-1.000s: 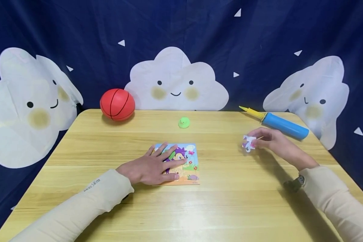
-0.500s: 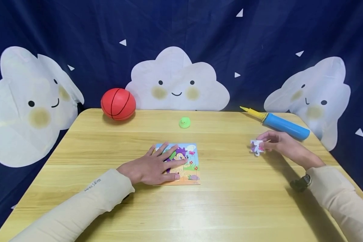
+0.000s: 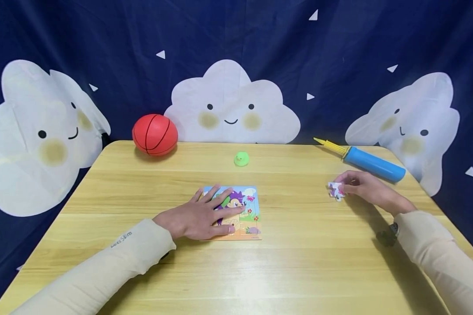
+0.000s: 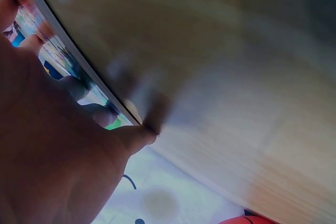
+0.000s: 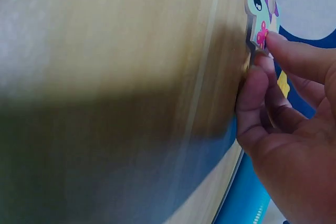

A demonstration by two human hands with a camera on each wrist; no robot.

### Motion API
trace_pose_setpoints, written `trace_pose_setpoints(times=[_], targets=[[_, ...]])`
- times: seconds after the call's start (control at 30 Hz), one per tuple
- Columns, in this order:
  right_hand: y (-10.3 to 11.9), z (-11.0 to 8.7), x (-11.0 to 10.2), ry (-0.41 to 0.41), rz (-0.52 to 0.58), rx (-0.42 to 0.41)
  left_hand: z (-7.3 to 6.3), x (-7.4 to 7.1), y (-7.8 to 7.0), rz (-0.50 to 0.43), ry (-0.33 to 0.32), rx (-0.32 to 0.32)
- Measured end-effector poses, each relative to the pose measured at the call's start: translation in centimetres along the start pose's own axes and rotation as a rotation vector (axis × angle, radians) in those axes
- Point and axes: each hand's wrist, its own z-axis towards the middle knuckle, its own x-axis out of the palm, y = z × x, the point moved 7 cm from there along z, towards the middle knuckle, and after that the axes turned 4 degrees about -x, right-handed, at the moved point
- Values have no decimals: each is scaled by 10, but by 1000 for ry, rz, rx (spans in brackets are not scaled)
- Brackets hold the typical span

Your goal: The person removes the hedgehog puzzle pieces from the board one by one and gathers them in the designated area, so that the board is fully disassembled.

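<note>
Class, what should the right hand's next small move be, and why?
Probably lower the small, purple-and-white jigsaw piece onto the pale wooden table: the right hand pinches it close to the wood, and has carried it farther from the flat, colourful cartoon puzzle, on which the left hand rests.

The left hand (image 3: 197, 218) hides part of the puzzle (image 3: 247, 219), the right hand (image 3: 363, 188) part of the piece (image 3: 334, 189), and the left wrist view crops the ball (image 4: 245, 220).

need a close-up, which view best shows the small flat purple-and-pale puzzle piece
Right wrist: the small flat purple-and-pale puzzle piece looks largest, its printed eye clear. The head view shows it smaller, in the right hand; the left wrist view lacks it.
</note>
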Motion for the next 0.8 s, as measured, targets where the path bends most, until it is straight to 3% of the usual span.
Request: trace_pose_setpoints(times=[0.27,0.8], targets=[[1,5,2,-3,-23,17,0,-1,-1,-5,-5,11],[2,7,7,-23,-46,-41,-1,1,0,-10,-14,16]])
